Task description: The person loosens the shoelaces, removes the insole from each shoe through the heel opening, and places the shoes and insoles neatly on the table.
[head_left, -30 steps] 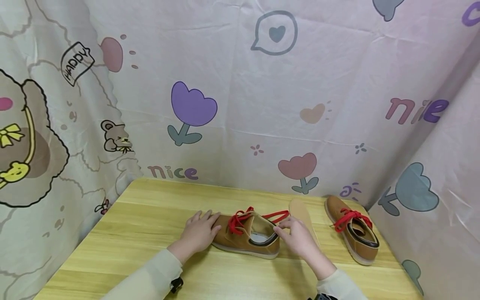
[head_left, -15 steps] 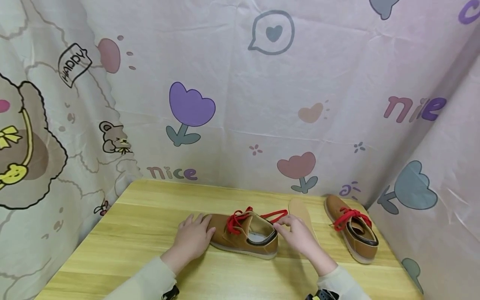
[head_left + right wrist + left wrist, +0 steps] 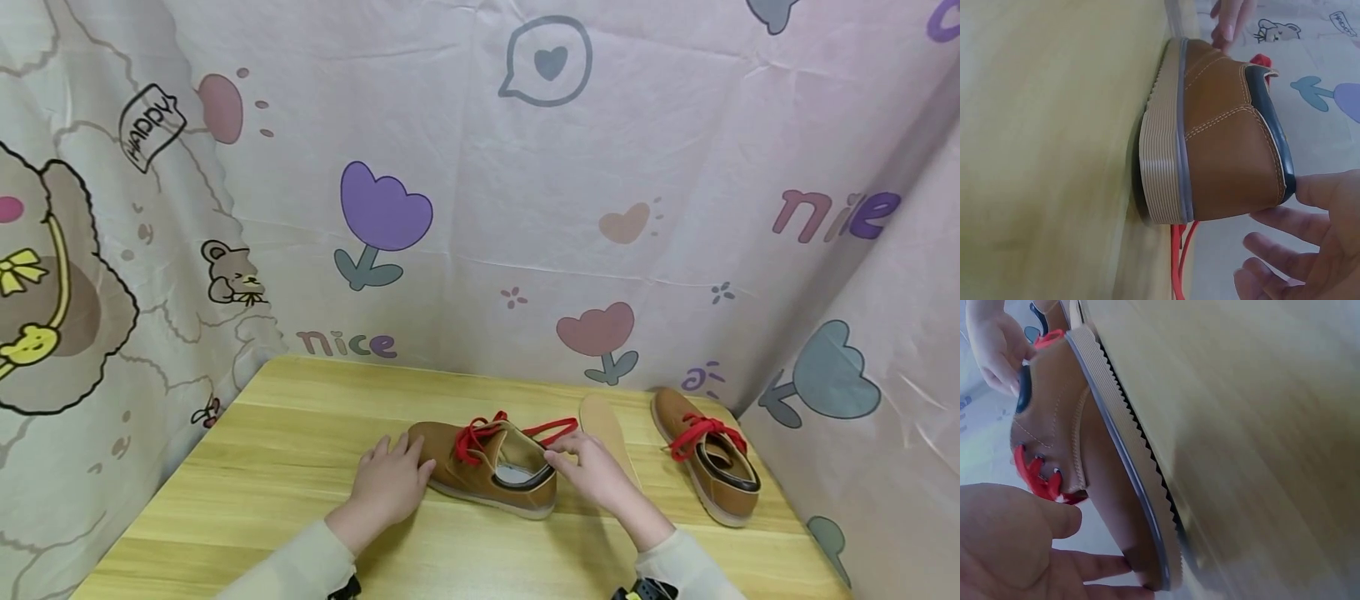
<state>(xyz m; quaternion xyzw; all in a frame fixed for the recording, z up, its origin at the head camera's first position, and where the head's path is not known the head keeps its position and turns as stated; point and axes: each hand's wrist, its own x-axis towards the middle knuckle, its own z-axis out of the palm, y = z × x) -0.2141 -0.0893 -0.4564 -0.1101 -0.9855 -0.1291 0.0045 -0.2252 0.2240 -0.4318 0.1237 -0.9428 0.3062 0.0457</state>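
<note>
A brown leather shoe (image 3: pixel 457 479) with red laces (image 3: pixel 470 443) sits sole-down on the wooden table, toe to the left. Its opening shows a pale lining and a whitish insole (image 3: pixel 514 474). My left hand (image 3: pixel 386 482) lies at the toe, fingers spread and fingertips touching it; in the left wrist view the thumb is apart from the upper. At the heel, my right hand (image 3: pixel 592 471) pinches the dark padded collar (image 3: pixel 1275 134) between thumb and index finger, other fingers loosely bent. A loose red lace end (image 3: pixel 558 429) trails behind the heel.
A tan insole (image 3: pixel 602 419) lies on the table (image 3: pixel 300 442) behind my right hand. The matching brown shoe (image 3: pixel 731 502), its red laces tied, stands near the right edge. A printed curtain (image 3: pixel 465 208) hangs close around the table.
My left hand has slid back off the top of the toe toward me and left, uncovering more of the toe cap. The right hand stays at the heel collar.
</note>
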